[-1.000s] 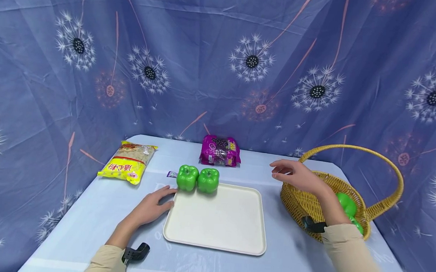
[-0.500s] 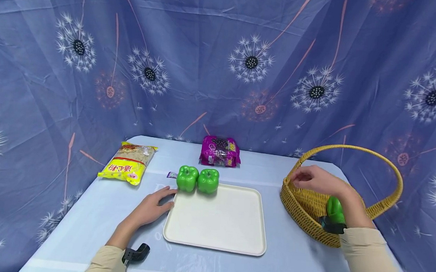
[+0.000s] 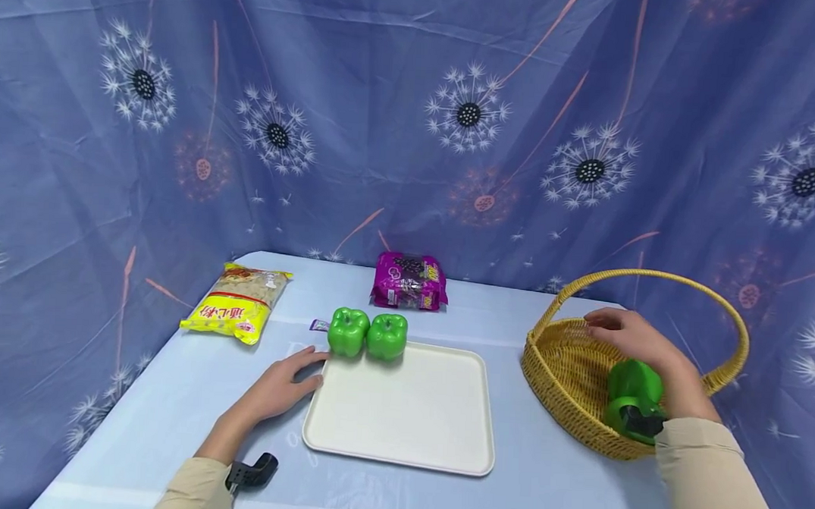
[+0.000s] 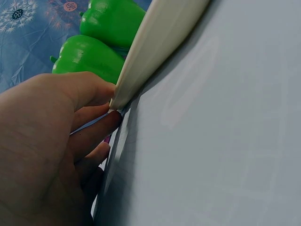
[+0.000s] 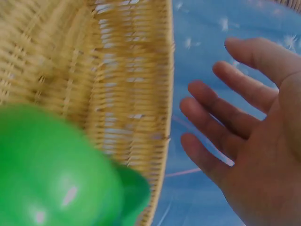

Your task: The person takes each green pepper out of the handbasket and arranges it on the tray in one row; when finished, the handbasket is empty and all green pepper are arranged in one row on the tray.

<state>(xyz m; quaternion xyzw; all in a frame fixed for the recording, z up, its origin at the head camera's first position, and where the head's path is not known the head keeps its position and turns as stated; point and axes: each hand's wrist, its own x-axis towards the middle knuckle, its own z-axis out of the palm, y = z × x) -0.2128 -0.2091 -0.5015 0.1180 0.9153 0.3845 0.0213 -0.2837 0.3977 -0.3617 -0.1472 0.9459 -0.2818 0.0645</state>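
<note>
My left hand (image 3: 275, 389) rests at the left side of a white tray (image 3: 399, 451), its fingertips touching the rim, as the left wrist view also shows. Two green bell peppers (image 3: 348, 332) (image 3: 386, 337) sit side by side at the tray's back left corner. Over a wicker basket (image 3: 545, 378) on the right hovers my right hand (image 3: 632, 340), holding nothing. Its fingers (image 5: 211, 122) are spread and slightly bent in the right wrist view. Green bell peppers (image 3: 634, 380) lie in the basket below this hand, partly hidden by the wrist and its black strap.
A yellow bag of pasta (image 3: 239, 302) lies at the back left. A purple snack pack (image 3: 409, 282) stands at the back, and a small purple wrapper (image 3: 319, 325) lies behind the peppers. The basket's tall handle (image 3: 642, 273) arches over it. A blue curtain (image 3: 385, 132) hangs behind.
My right hand has moved right, from beside the basket's left rim to above its far right part. The left hand, the tray and its two bell peppers have stayed in place.
</note>
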